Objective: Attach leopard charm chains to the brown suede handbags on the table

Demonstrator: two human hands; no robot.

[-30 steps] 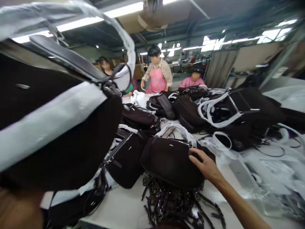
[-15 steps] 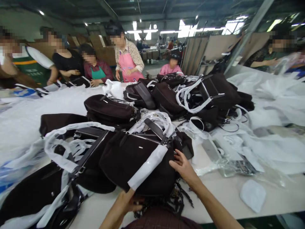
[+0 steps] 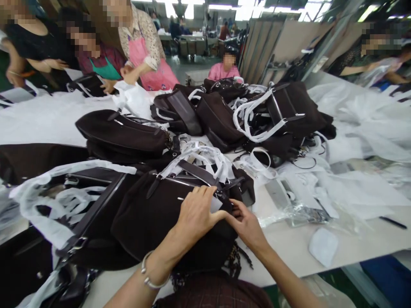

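Observation:
A dark brown handbag [image 3: 144, 226] lies in front of me, with white-wrapped handles [image 3: 208, 153] over its top. My left hand [image 3: 196, 211] reaches across the bag's front, fingers closed over a white-wrapped strap [image 3: 217, 205] near the upper right corner. Most of that strap is hidden beneath the hand. Beside it, my right hand [image 3: 245, 220] has curled fingers on the bag's right side edge, the thumb close to my left thumb. Under the bag's lower right hangs a dark tangle of chain and tassels [image 3: 236, 259].
More dark handbags [image 3: 125, 132] are piled behind and to the left. White wrapping sheets [image 3: 362, 128] cover the right side. Clear plastic packets [image 3: 308, 214], a white pad [image 3: 323, 247] and a black pen-like object [image 3: 393, 222] lie on the table [image 3: 285, 252]. Several people work around it.
My left hand has risen from the bag's lower edge to the strap's upper end. The right hand stays at the bag's side, fingers now more curled. The view has tilted down.

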